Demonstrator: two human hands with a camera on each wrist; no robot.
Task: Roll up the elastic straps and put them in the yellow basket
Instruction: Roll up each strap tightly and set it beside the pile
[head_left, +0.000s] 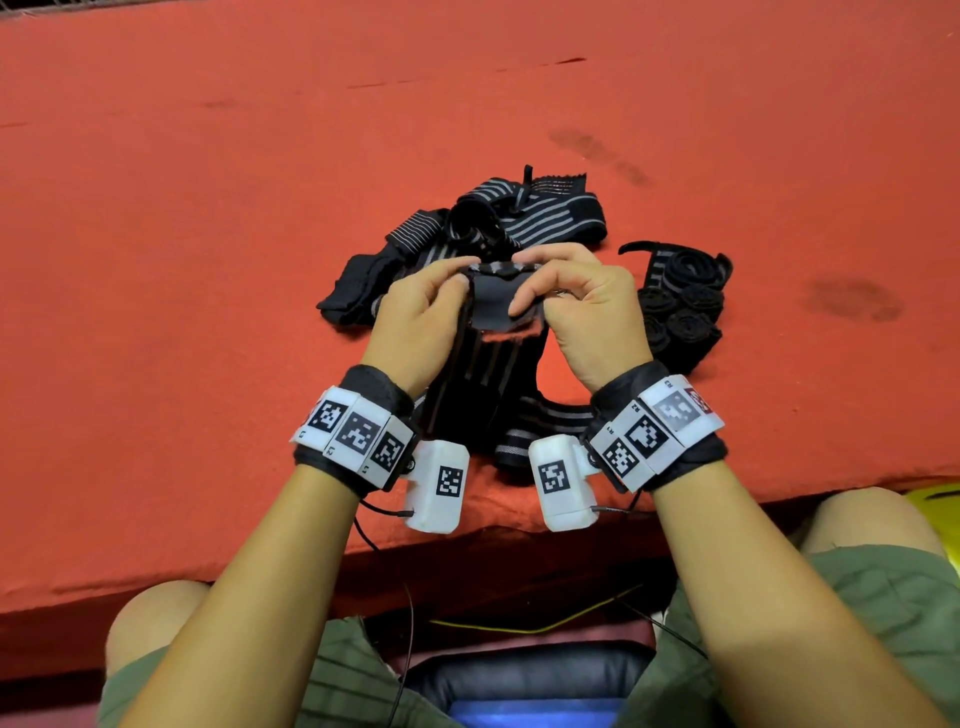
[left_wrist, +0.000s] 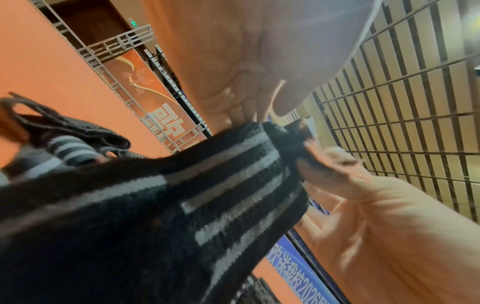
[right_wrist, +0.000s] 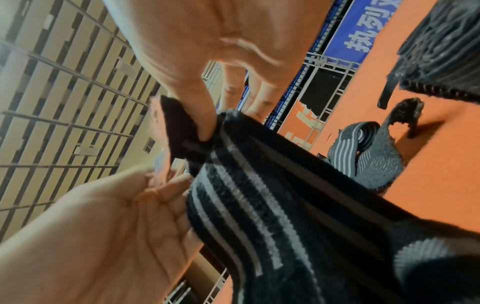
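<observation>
Red felt covers the worktop (head_left: 208, 260). Your left hand (head_left: 415, 317) and right hand (head_left: 582, 306) each pinch the plain black end tab of one elastic strap (head_left: 475, 374), thumbs on its near face; the ribbed, grey-striped length hangs from the tab to the worktop. A loose heap of straps (head_left: 519, 213) lies just beyond your hands. Rolled straps (head_left: 680, 312) sit in a cluster at your right. Only a yellow sliver (head_left: 935, 499) shows at the right edge, below the worktop; you cannot tell whether it is the basket or what it holds. Only the wrist views show the knit ribbing and the tab's fuzzy edge (right_wrist: 161, 123).
</observation>
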